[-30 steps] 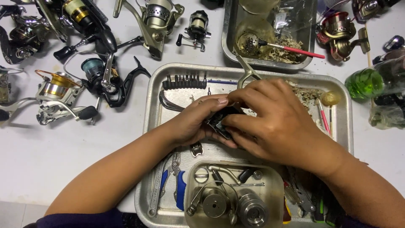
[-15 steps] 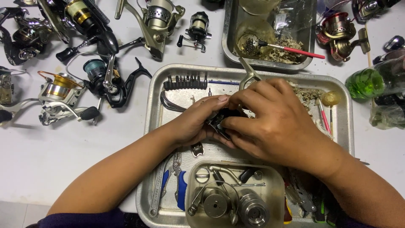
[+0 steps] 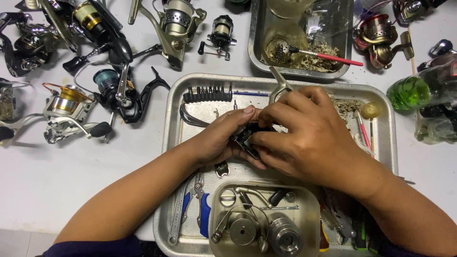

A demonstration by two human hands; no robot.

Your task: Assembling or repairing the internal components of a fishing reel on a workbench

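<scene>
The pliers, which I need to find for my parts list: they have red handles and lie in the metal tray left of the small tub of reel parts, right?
Not quite: the head view shows the pliers with blue handles, not red. They do lie in the metal tray, left of the small tub of reel parts.

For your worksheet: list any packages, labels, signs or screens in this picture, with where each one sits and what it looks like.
Clear plastic bag: in the steel tub at top centre, crumpled, see-through.
Green bottle: right of the big tray, lying on its side, shiny green.
No labels, signs or screens show.
</scene>
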